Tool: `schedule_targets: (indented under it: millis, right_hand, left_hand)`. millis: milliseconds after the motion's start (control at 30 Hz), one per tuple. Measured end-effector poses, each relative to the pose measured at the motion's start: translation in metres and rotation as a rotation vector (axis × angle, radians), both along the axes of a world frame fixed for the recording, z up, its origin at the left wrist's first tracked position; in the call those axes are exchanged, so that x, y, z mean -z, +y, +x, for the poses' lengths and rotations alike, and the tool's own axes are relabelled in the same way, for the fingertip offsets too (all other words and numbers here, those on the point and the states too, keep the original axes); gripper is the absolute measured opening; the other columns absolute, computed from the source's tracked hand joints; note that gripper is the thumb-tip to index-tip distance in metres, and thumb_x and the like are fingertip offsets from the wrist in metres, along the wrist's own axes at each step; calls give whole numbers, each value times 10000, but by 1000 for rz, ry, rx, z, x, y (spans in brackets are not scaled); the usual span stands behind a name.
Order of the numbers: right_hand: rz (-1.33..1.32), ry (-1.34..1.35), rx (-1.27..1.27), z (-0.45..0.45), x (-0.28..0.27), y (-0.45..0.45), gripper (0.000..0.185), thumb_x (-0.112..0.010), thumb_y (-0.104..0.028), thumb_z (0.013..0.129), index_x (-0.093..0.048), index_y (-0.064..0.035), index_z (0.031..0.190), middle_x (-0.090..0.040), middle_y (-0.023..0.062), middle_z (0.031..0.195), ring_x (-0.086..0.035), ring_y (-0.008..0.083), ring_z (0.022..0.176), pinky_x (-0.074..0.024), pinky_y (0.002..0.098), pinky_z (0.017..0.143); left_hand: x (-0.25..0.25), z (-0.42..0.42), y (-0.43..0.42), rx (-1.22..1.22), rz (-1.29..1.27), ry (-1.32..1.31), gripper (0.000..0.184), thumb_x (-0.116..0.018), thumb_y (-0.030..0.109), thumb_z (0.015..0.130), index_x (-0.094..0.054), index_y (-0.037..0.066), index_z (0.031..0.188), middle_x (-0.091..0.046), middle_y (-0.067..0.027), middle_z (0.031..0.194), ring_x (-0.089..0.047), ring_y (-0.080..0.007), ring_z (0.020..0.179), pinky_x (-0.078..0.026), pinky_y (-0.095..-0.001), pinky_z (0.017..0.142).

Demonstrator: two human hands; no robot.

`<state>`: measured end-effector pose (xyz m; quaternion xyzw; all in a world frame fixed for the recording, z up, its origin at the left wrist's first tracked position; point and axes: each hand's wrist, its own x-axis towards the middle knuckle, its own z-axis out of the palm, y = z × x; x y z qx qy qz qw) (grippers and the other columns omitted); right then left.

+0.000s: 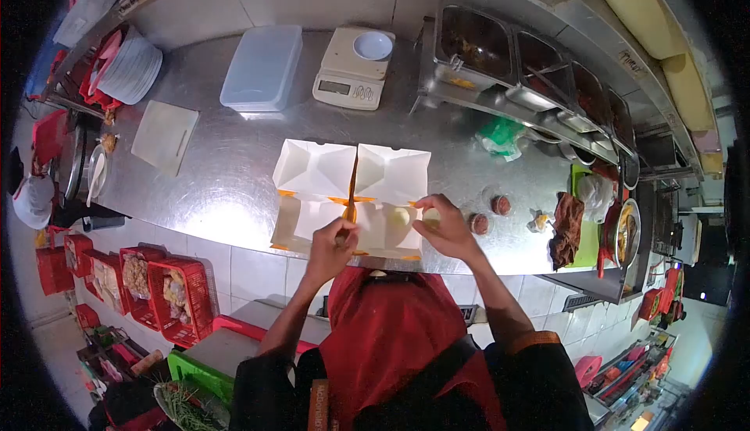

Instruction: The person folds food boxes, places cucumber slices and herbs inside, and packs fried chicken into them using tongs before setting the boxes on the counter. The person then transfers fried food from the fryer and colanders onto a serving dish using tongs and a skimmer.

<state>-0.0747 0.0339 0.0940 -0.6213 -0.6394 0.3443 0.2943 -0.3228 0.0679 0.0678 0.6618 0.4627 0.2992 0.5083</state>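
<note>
Two white paper food boxes with orange outsides stand side by side on the steel counter, lids folded back: the left box (301, 221) and the right box (373, 232). A small pale round item (401, 218) shows inside the right box. My left hand (334, 247) has its fingers curled at the front, where the two boxes meet, closed on the right box's wall. At the right box's right side, my right hand (447, 229) pinches the edge between thumb and fingers. Two small cups of red sauce (500, 204) sit just beyond my right hand.
Behind the boxes are a lidded plastic container (262, 67) and a kitchen scale (353, 71) with a small bowl. A white board (166, 135) lies left. Rightward are a green bag (500, 138), dark red meat-like food (566, 229), a green board (584, 251) and a rack of metal pans (476, 79).
</note>
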Motion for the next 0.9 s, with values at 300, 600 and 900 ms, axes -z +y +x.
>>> schedule_targets:
  millis: [300,600,900]
  right_hand:
    - [-24,211,83,1,-16,-34,263,-616,53,725,-580,-29,972,-567,92,982,-569,176,941,-484,291,786]
    - [361,-73,137,-15,-15,-49,215,-649,77,640,-643,-47,816,-586,90,943,-578,224,873,-483,305,737]
    - [324,6,200,-13,-17,-54,247,-657,56,659,-596,-44,877,-574,108,955,-583,233,852,-485,293,714]
  left_hand:
    - [30,-27,-50,582,121,190,299,-544,92,782,-585,98,1077,-597,-144,1000,-602,-323,821,-492,-381,731]
    - [73,-14,-49,853,495,354,410,-433,85,811,-517,164,1204,-467,-156,1139,-564,-337,905,-493,-390,784]
    - [63,-12,-45,920,478,471,383,-485,103,769,-532,100,1150,-469,-145,1152,-573,-309,907,-505,-376,762]
